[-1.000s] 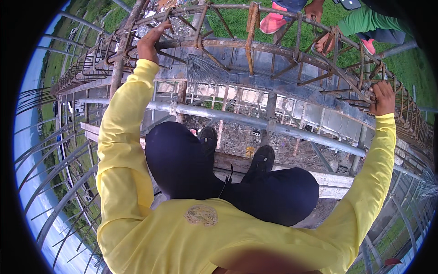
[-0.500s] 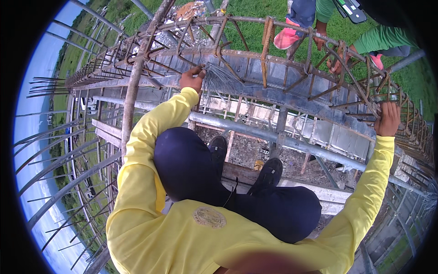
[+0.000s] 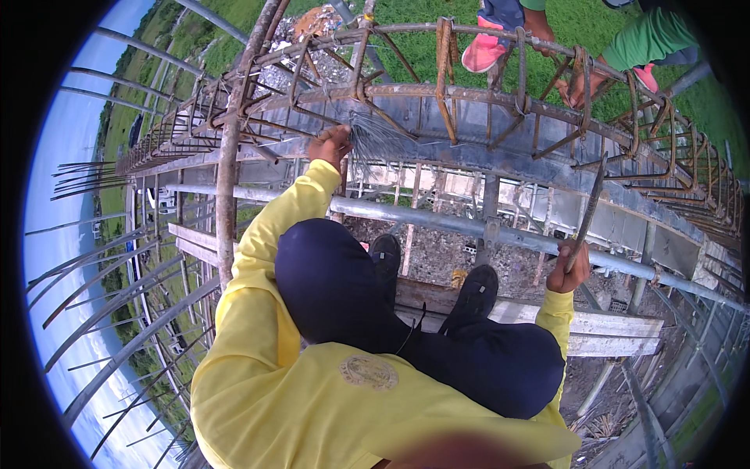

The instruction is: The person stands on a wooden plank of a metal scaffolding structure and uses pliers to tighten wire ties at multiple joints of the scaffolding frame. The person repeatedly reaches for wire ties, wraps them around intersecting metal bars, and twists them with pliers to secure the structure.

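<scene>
My left hand (image 3: 330,146) is closed on a bundle of thin grey tie wire (image 3: 370,134), whose loose ends fan out to the right beside the rebar cage (image 3: 461,95). Lower right, my right hand (image 3: 569,268) grips a short rusty steel rod (image 3: 591,205) near its bottom end. The rod stands tilted, its upper tip reaching toward the cage's lower bars. Rusty stirrups ring the long bars of the cage, which curves across the view above a dark formwork board (image 3: 516,168).
Across the cage, a co-worker's hand (image 3: 580,87) in a green sleeve touches a stirrup. A rusty upright pole (image 3: 226,180) stands left of my arm. Below run a grey scaffold pipe (image 3: 406,213) and planks (image 3: 609,334) near my shoes, with rubble ground far beneath.
My right hand has come away from the cage at the right, down and toward me, with the steel rod in it. My left hand still holds the wire bundle. The view has shifted slightly.
</scene>
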A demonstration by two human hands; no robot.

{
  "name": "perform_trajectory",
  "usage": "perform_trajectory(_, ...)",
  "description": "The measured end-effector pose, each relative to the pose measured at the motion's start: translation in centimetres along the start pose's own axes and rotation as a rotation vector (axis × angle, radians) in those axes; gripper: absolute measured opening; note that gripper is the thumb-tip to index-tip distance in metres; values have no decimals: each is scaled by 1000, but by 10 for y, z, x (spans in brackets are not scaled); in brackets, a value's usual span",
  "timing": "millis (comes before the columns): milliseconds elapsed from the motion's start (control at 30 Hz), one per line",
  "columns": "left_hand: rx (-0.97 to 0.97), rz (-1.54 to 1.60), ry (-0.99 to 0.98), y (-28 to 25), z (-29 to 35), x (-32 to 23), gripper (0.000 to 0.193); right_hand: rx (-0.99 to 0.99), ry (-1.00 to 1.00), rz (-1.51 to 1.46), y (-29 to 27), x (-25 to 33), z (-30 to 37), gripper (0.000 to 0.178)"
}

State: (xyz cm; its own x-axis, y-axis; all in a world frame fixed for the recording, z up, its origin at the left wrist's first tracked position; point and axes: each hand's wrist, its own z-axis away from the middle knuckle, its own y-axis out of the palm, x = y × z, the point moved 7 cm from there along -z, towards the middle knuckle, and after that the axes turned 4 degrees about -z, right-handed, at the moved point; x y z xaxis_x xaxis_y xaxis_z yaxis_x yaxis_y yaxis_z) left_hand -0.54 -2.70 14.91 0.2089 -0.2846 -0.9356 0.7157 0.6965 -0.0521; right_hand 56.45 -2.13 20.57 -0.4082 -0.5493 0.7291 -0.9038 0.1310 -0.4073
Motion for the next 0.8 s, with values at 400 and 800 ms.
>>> perform_trajectory(400, 95, 37, 327, 17, 28, -28, 6, 26, 187, -269, 75, 20, 55, 19)
perform_trajectory(800, 21, 93, 388, -50, 44, -112, 32, 66, 194, -362, 86, 30, 73, 4)
